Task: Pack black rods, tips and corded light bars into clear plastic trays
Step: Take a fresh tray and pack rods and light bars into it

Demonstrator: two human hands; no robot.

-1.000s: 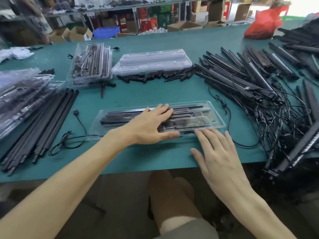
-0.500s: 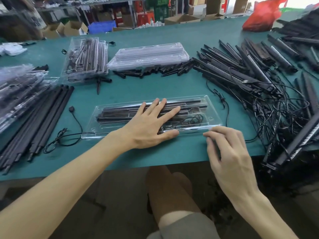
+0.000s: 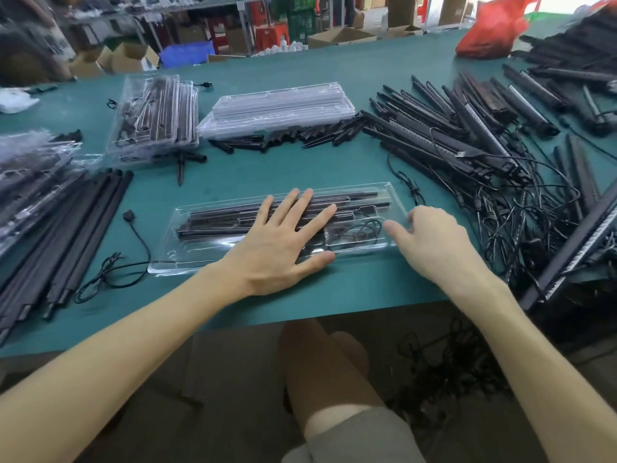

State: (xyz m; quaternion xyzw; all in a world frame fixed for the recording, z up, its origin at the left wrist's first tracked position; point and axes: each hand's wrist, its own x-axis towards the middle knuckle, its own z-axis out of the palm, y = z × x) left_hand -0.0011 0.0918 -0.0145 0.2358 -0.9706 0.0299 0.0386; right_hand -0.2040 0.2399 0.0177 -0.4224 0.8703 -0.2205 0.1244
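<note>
A clear plastic tray [image 3: 167, 266] lies near the table's front edge. It holds black rods [image 3: 217, 219] and a coiled cord [image 3: 354, 231]. My left hand [image 3: 280, 245] presses flat on the tray's middle with its fingers spread. My right hand [image 3: 430, 238] is at the tray's right end, thumb over the tray and fingers curled round its edge. Loose black rods [image 3: 66, 235] lie at the left, small black tips [image 3: 300, 135] behind the tray, and corded light bars [image 3: 467, 128] at the right.
A stack of empty clear trays [image 3: 277, 108] sits behind the tips. Filled trays [image 3: 153, 115] stand at the back left and more filled trays [image 3: 30, 168] at the far left. A loose cord [image 3: 113, 269] lies left of the tray. A red bag [image 3: 490, 28] is at the back right.
My right hand has moved from flat on the table in front of the tray up to its right end and curled its fingers there. My left hand stays pressed on the tray.
</note>
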